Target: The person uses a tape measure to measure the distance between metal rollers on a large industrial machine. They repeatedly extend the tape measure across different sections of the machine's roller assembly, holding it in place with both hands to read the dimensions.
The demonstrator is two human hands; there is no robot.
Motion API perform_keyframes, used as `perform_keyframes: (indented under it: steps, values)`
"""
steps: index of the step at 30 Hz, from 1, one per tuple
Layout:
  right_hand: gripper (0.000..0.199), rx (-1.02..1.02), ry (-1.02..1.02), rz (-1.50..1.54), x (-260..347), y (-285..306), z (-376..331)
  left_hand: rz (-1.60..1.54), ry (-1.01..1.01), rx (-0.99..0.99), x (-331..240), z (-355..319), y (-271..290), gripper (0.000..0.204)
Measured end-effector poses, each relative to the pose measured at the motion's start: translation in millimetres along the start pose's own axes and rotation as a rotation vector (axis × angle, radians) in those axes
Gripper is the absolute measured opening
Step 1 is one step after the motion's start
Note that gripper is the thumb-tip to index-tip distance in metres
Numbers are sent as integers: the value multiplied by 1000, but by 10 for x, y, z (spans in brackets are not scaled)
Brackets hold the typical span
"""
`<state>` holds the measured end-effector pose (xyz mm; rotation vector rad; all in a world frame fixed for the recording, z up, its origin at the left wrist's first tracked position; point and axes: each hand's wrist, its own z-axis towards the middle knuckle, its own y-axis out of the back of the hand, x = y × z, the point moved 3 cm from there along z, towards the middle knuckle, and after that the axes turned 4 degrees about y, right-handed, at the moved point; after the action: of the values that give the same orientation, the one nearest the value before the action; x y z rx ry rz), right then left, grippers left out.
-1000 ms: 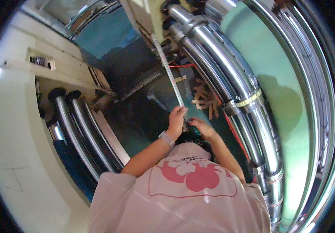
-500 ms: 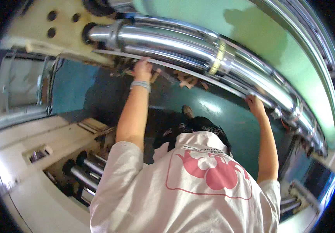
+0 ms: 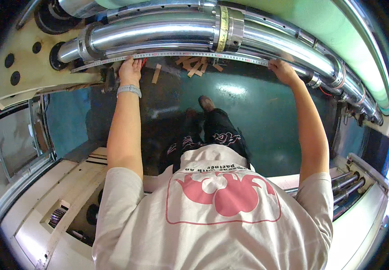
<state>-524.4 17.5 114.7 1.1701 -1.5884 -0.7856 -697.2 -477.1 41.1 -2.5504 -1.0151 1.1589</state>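
Note:
A white measuring tape (image 3: 176,55) with red and black marks is stretched along the front of a shiny metal roller (image 3: 158,33). My left hand (image 3: 130,72) is at the tape's left part, its curled fingertips on the strip, which runs on past it to the left. With closed fingers, my right hand (image 3: 282,72) grips the tape at its right end, close under the roller. A grey band (image 3: 129,90) circles my left wrist. Whether a tape case sits inside my right hand is hidden.
A metal collar with a yellow strip (image 3: 222,29) rings the roller. Pale green sheet (image 3: 289,15) covers a larger roll behind. Several cardboard-like strips (image 3: 197,67) lie below on the green floor (image 3: 257,117). A cream machine frame (image 3: 5,81) stands left; more machinery flanks me.
My view has swung, so the roller lies more level. Both hands stay at the roller's front edge, and the tape's marks now show clearly between them.

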Motion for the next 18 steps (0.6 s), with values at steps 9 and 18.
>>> perform_keyframes:
  steps: [9, 18]
  values:
    - [13, 16, 80, 15, -146, -93, 108, 71, -49, -19, 9, 113, 0, 24]
    - [15, 7, 92, 158, -236, -181, 131, 93, -31, -12, -3, 152, -2, 21]
